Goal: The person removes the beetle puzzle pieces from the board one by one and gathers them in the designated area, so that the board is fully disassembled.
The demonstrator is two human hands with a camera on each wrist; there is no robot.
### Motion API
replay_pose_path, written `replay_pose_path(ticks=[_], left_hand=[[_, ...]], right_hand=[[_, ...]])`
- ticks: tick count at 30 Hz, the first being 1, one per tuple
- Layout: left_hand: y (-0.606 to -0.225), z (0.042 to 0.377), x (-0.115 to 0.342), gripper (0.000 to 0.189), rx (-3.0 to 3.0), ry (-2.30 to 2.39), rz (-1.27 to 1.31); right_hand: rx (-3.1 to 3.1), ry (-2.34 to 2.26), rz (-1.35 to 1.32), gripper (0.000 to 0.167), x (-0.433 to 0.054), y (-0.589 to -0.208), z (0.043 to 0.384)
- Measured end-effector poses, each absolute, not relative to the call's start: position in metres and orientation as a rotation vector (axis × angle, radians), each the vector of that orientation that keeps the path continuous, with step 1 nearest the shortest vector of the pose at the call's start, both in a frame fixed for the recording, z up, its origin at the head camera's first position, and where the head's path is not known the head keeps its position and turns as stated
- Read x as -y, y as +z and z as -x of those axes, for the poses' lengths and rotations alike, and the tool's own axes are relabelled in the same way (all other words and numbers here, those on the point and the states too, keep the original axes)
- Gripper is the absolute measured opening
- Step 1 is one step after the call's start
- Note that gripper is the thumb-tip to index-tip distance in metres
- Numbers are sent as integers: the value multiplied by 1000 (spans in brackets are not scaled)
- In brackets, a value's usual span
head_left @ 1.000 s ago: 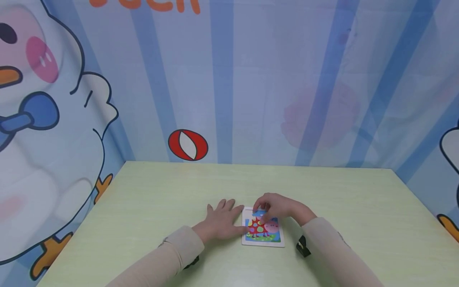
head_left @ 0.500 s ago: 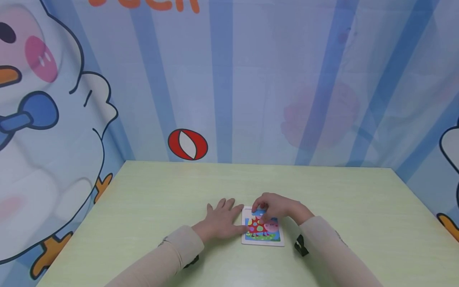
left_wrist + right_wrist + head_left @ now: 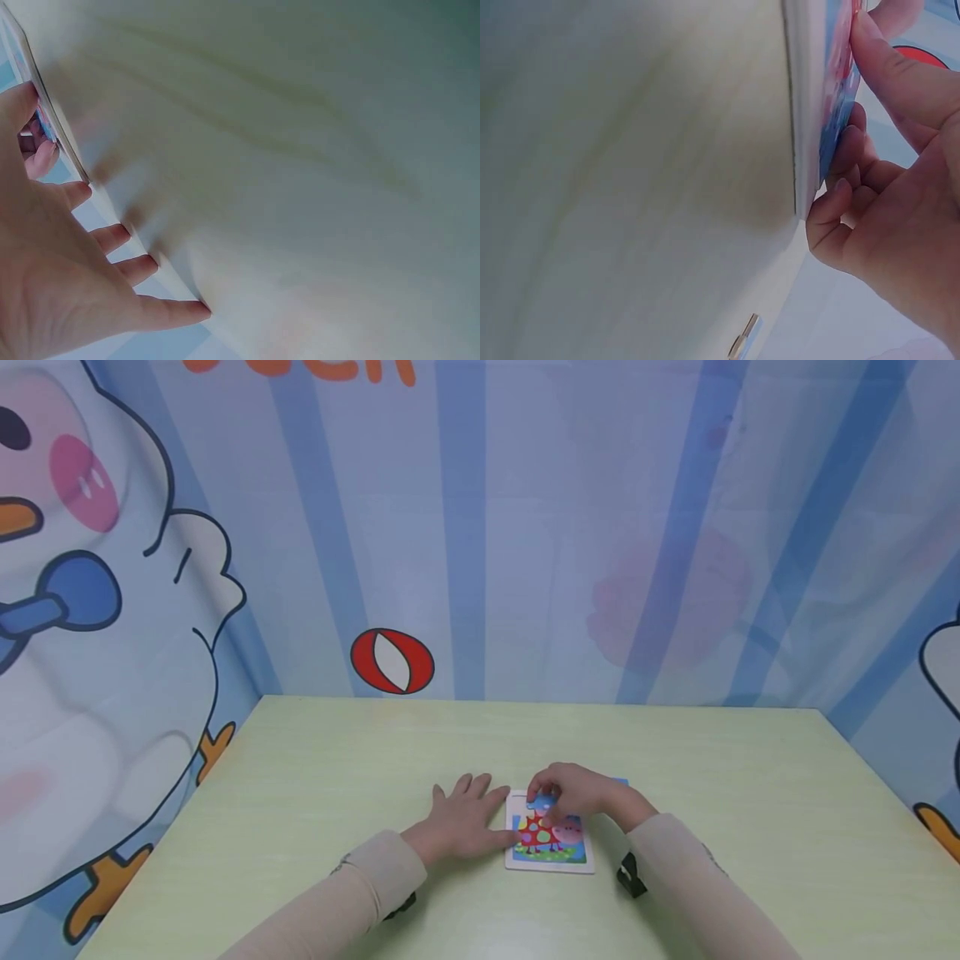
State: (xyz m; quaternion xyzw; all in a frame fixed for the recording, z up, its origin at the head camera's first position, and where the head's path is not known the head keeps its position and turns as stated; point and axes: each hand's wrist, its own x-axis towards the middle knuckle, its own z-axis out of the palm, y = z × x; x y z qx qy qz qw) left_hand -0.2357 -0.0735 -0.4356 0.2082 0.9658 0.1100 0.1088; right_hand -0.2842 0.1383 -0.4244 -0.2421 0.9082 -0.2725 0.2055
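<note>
A small jigsaw puzzle [image 3: 551, 867] in a white frame lies flat on the pale table, its picture a pink pig-like figure in red with coloured dots. My left hand [image 3: 467, 827] rests at its left side, fingers spread on the table, with the thumb and index fingertip at the frame's edge. Over the upper part of the puzzle, my right hand [image 3: 577, 789] pinches a blue-topped puzzle piece [image 3: 536, 805] between thumb and curled fingers. The right wrist view shows the thumb [image 3: 904, 79] on the picture and other fingers bent at the frame's far edge.
Behind the right wrist another blue piece [image 3: 621, 781] lies on the table [image 3: 360, 752]; it also shows as a small thin piece [image 3: 744, 337] in the right wrist view. A printed cloth backdrop [image 3: 525, 527] stands along the table's far edge.
Both hands stay almost in place at the puzzle. The right hand shifts very slightly, and more of the blue piece behind its wrist comes into sight.
</note>
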Motion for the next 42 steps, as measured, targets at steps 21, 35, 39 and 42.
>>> replay_pose_path(ticks=[21,35,39,42], left_hand=[[-434,236,73,74,-2824,327,-612],[-441,239,73,75,-2836,335,-602],[-440,238,73,75,-2836,336,-603],[-438,237,73,74,-2837,336,-605]], right_hand=[[-2571,-800,589,19,-140,-423,283],[-2575,-804,661,21,-145,-424,283],[-2580,-802,656,21,-145,-424,282],[-2587,-789,660,22,-145,-423,281]])
